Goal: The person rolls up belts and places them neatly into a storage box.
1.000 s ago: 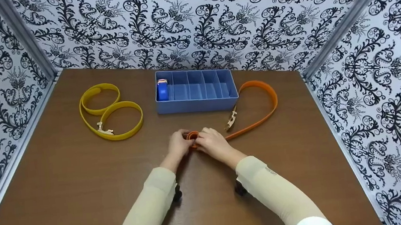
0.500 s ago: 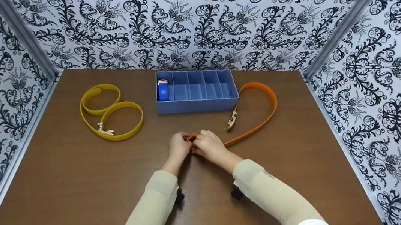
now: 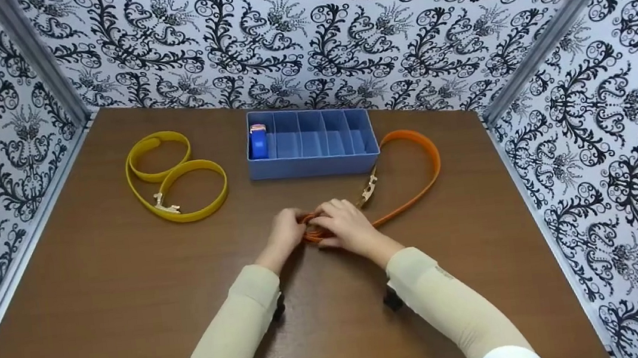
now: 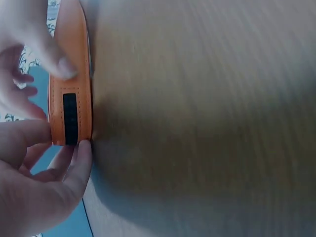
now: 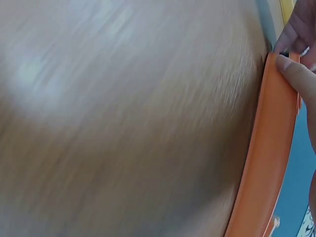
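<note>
An orange belt [image 3: 436,163] lies right of centre, one end wound into a coil between my hands, the rest curving out to a gold buckle [image 3: 369,187]. My left hand [image 3: 285,231] grips the coil's left side. In the left wrist view its fingertips [image 4: 85,153] pinch the coil's edges beside a dark rectangular patch [image 4: 70,118]. My right hand [image 3: 351,228] holds the coil from the right, fingers spread over it. In the right wrist view its thumb [image 5: 291,69] presses the strap's outer face. The coil's middle is partly hidden by the fingers.
Behind the hands stands a blue divided box [image 3: 311,166]. A rolled blue belt [image 3: 258,144] sits in its leftmost compartment. To the left, a yellow belt [image 3: 197,215] lies in loose loops on the brown table [image 3: 127,285]. Patterned walls enclose the back and sides.
The coil has gone from a round open loop to a flatter, tighter shape. My right hand first shifted slightly left, then back right, its fingers now spread wider. The left hand barely moved.
</note>
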`<state>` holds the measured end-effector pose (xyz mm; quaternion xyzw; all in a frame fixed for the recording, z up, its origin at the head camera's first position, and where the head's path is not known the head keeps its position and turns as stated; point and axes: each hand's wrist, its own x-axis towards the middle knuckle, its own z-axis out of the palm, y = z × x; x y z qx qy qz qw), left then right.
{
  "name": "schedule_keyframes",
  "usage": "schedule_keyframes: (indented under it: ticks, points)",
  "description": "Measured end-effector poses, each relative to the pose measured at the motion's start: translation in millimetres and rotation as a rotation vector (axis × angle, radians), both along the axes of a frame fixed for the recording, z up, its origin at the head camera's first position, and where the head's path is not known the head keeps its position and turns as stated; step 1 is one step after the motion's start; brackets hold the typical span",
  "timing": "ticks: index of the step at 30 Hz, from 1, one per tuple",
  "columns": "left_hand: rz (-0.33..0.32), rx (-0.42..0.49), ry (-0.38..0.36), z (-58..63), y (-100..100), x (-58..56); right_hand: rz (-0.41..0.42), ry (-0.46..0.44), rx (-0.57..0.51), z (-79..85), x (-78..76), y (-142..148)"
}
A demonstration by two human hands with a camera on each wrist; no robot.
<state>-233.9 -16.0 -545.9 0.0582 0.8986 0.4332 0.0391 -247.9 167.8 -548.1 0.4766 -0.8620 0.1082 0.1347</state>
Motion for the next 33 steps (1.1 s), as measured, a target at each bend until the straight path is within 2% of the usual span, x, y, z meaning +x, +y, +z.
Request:
schedule_keyframes:
  ticks: [7,12,16,21,25,28,33]
  points:
    - [-0.118,-0.032,-0.017,-0.8,-2,-2.3,-0.004,-0.012,0.049,5.2,-4.7,21]
    - [-0.198,-0.036,0.008,-0.3,1,1.2,0.023,0.049,0.054,6.7,-7.8,27]
    - [-0.223,-0.051,0.026,0.9,1,1.2,0.094,0.123,0.022,5.3,-6.6,24]
    - [-0.224,-0.050,0.038,1.6,-1,-3.0,0.189,0.176,-0.007,-1.0,-0.9,18]
    - [-0.204,-0.012,0.059,2.0,-1,-7.8,0.165,0.164,0.025,-4.8,2.9,14]
    - [-0.143,0.033,0.046,1.4,-1,-9.1,0.121,0.137,0.046,-5.0,5.6,10]
    - [-0.011,0.104,-0.023,-1.1,2,-5.6,0.049,0.068,0.050,-4.3,7.8,3]
